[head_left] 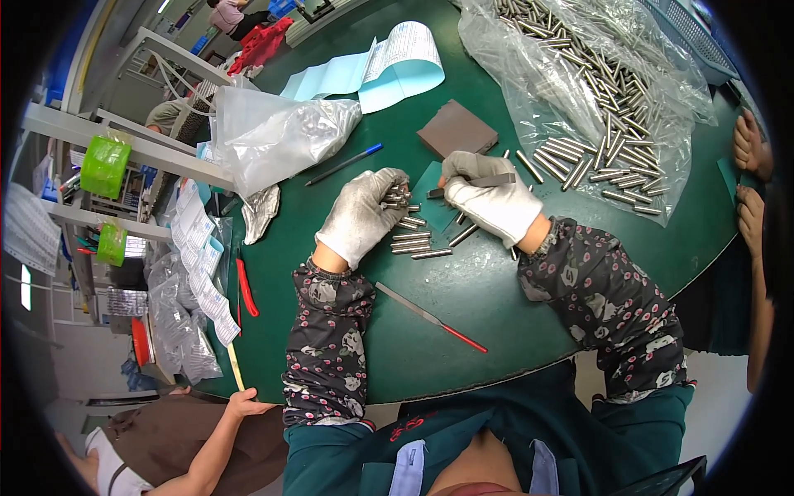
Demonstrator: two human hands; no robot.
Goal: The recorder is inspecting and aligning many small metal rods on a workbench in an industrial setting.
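My left hand [357, 217], in a white glove, is closed round several short metal pins [397, 198], their ends showing at the fingertips. Just to its right, my right hand [494, 205], also gloved, grips a dark grey flat bar [494, 180] between thumb and fingers. The bar's far end points toward the pins; I cannot tell whether it touches them. Loose pins [411, 241] lie on the table below and between both hands. A small green sheet [430, 183] is partly hidden behind my right hand. Beyond it sits a brown rectangular block [457, 130].
A large pile of metal pins [616, 91] lies on clear plastic at the far right. Nearer me is a red-handled needle file [430, 318]. Left are a pen [343, 164], a plastic bag [277, 136] and red-handled tool [246, 288]. Other people's hands [748, 211] rest at the right edge.
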